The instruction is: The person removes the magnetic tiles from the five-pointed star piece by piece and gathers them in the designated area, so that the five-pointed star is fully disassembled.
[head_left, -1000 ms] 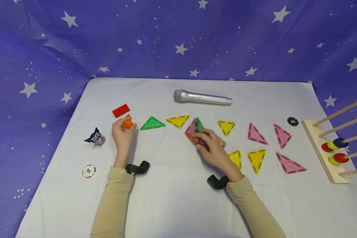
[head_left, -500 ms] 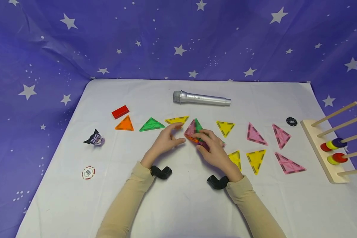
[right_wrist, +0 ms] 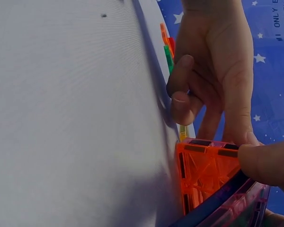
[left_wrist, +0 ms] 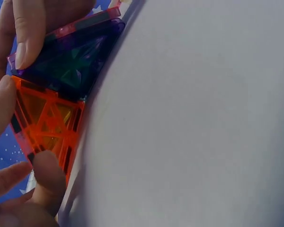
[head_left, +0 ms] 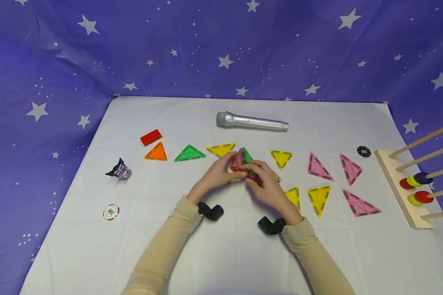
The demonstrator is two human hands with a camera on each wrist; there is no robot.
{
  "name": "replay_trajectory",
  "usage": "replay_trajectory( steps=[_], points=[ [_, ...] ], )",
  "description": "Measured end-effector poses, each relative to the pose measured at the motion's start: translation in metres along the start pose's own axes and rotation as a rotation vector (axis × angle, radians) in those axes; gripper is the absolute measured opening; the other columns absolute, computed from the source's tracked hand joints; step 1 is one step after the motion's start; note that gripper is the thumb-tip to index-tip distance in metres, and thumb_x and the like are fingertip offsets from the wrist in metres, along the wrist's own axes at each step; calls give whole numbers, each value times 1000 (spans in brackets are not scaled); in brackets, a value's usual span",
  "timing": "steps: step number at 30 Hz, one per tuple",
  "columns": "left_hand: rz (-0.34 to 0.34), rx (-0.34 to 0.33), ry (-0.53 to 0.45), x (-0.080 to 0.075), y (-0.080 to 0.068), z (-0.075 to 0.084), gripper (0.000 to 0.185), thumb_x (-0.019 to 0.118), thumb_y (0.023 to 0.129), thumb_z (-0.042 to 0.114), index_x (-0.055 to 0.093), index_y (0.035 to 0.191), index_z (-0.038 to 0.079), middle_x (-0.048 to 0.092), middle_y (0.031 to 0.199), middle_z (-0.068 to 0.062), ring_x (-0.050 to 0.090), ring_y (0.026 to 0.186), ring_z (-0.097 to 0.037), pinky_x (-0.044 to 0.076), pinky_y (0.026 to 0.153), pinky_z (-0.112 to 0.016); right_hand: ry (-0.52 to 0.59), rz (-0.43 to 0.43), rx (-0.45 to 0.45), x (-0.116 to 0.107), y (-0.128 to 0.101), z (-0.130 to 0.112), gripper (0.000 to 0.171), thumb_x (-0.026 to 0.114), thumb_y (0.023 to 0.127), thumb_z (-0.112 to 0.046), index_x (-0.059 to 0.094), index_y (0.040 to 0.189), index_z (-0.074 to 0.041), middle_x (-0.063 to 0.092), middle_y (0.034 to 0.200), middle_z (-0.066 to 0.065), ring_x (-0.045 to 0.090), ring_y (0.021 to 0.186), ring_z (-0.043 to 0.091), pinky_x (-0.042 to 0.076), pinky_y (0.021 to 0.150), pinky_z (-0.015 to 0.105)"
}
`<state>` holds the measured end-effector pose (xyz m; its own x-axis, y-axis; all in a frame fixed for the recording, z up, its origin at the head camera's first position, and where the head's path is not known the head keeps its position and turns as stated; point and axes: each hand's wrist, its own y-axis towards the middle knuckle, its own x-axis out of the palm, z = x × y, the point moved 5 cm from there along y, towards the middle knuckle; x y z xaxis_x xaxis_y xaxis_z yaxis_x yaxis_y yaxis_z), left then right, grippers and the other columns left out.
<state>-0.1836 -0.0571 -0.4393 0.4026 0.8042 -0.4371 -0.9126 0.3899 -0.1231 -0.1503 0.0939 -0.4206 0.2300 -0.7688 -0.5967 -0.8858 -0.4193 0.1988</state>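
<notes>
A small upright structure of triangular magnetic tiles stands mid-table, with pink [head_left: 238, 161] and green [head_left: 247, 155] tiles showing in the head view. My left hand [head_left: 217, 173] holds its left side, thumb in front and fingers round the back. In the left wrist view that thumb lies on an orange tile [left_wrist: 49, 118], beside a purple tile [left_wrist: 73, 66]. My right hand [head_left: 266, 186] grips the structure from the right, covering much of it. The right wrist view shows the right thumb on the top corner of the orange tile [right_wrist: 206, 165].
Loose orange [head_left: 156, 152], green [head_left: 190, 153], yellow [head_left: 281, 158] and pink [head_left: 319, 167] triangles lie around. A silver microphone [head_left: 254, 122] is behind, a red block [head_left: 151, 137], figurine [head_left: 119, 169] and poker chip [head_left: 111, 212] left. A wooden peg stand [head_left: 402, 188] and black chip [head_left: 363, 151] are right.
My left hand has let go of a loose orange triangle near the red block and moved right to the structure, taking hold of it. The right hand has kept its grip there.
</notes>
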Motion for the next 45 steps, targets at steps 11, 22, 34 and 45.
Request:
replay_trajectory(
  steps=[11,22,34,45],
  points=[
    [86,60,7,0,3,1,66,77,73,22,46,130,10,54,112,-9,52,95,-20,43,76,-31,14,-8,26,1,-1,0,45,62,86,-9,50,129,-12,47,123,11,43,114,28,24,90,52],
    [94,20,-35,-2,-2,-4,55,79,70,25,49,114,14,56,90,-6,51,78,-18,40,65,-29,56,-52,-14,3,1,-2,47,62,84,-4,50,130,-9,47,123,11,46,112,28,35,91,45],
    [205,113,60,-12,-10,3,53,83,63,29,48,99,12,53,93,-4,49,82,-17,41,68,-31,28,-35,-53,2,2,-3,45,64,83,-5,52,127,-3,51,120,13,50,107,27,40,86,43],
    [260,14,244,-37,-39,-1,65,82,62,41,53,111,11,57,107,-4,50,87,-21,42,74,-36,45,-56,-6,0,1,-1,43,61,86,-7,51,128,-6,49,122,13,47,110,27,38,89,43]
  ],
)
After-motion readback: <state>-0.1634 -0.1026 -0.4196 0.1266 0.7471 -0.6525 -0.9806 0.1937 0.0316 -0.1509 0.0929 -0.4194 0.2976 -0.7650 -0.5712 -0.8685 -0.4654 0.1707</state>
